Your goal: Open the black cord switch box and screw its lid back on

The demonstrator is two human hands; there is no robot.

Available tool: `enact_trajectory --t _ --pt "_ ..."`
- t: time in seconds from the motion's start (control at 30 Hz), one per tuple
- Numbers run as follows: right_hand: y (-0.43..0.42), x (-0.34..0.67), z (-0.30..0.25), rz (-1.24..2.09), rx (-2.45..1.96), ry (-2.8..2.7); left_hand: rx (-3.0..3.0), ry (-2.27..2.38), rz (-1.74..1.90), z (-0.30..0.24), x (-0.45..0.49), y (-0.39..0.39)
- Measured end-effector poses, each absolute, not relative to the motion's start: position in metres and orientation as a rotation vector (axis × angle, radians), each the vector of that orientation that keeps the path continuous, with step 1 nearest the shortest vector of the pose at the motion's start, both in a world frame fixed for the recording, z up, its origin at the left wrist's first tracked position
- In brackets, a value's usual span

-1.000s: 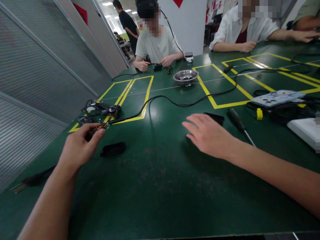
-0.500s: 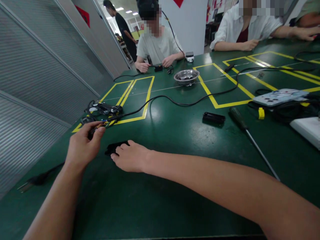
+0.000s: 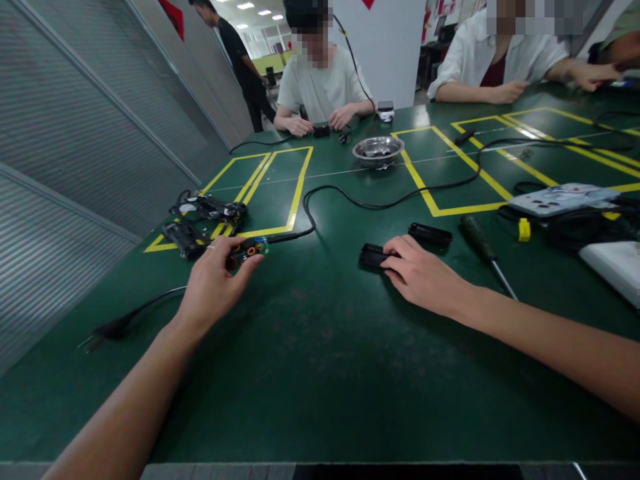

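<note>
My left hand (image 3: 215, 283) is closed in a pinch on a small circuit board with copper coils (image 3: 249, 250), low over the green table (image 3: 320, 347). My right hand (image 3: 425, 277) rests on the table with its fingertips on a small black plastic cover (image 3: 371, 255). A second black cover (image 3: 430, 234) lies just behind it. A black cable (image 3: 350, 200) runs from the board across the table.
A screwdriver (image 3: 483, 247) lies right of my right hand. Black parts (image 3: 200, 217) sit at the left on yellow tape lines. A steel bowl (image 3: 377, 151) stands mid-table. A grey device (image 3: 563, 199) and a white box (image 3: 613, 263) are at the right. People sit along the far edge.
My right hand carried the black cover from beside my left hand rightward, near the other cover. My left hand moved right with the board.
</note>
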State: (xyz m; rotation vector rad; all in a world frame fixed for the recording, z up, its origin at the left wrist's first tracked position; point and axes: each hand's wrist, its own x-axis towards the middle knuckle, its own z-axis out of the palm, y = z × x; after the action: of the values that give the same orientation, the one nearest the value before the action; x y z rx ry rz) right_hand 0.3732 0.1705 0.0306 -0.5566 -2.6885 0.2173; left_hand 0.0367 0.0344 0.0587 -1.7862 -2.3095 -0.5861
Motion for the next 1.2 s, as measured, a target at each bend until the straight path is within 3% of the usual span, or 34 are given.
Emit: enact_trajectory --t 0.3,0.57,0.83,1.2 --pt "0.146 0.411 0.034 0.677 -0.467 -2.765 -2.035 -2.013 -0.693 0.081 0.109 0.053" --pt "0.15 0.423 0.036 0.369 -0.483 -2.414 -2.422 -1.658 -0.721 0.052 0.173 0.068" --pt "0.156 0.421 0.025 0.258 -0.413 -2.582 -2.725 -1.703 -0.57 0.034 0.188 0.061" --pt "0.159 0.424 0.025 0.485 -0.49 -2.681 -2.86 -1.649 -0.483 0.034 0.171 0.055"
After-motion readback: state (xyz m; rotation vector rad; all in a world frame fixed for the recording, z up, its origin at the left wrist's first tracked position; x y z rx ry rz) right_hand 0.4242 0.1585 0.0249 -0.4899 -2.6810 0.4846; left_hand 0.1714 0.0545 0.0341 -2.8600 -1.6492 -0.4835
